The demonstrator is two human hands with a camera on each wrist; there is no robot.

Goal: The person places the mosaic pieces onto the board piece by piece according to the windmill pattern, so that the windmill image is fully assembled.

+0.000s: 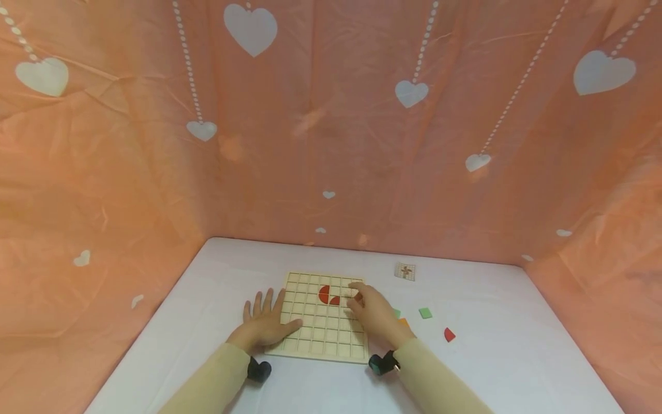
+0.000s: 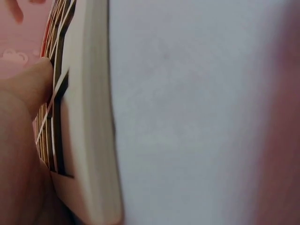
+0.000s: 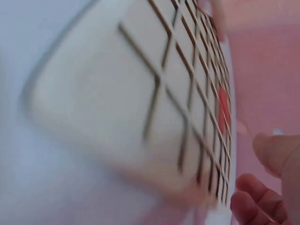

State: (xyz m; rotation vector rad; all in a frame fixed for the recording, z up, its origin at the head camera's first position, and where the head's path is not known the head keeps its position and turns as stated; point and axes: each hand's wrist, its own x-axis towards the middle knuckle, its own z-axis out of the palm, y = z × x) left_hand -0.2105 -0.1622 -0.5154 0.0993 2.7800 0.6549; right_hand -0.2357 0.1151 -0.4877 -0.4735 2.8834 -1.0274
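A pale wooden grid board (image 1: 305, 336) lies flat on the white table. In its upper middle, red pieces form a half-round shape (image 1: 323, 294), with a red quarter-round piece (image 1: 334, 301) beside it. My left hand (image 1: 266, 326) rests spread at the board's left edge, thumb lying over the grid. Over the board's right side hovers my right hand (image 1: 374, 313), fingers bent loosely. In the right wrist view its thumb (image 3: 274, 152) and fingertips (image 3: 248, 199) stand apart, with no piece showing between them.
Right of the board lie a green piece (image 1: 425, 313), a red quarter-round piece (image 1: 449, 334) and an orange piece (image 1: 404, 324), partly behind the right hand. A small pattern card (image 1: 405, 271) lies farther back. An orange curtain with hearts (image 1: 331, 144) encloses the table.
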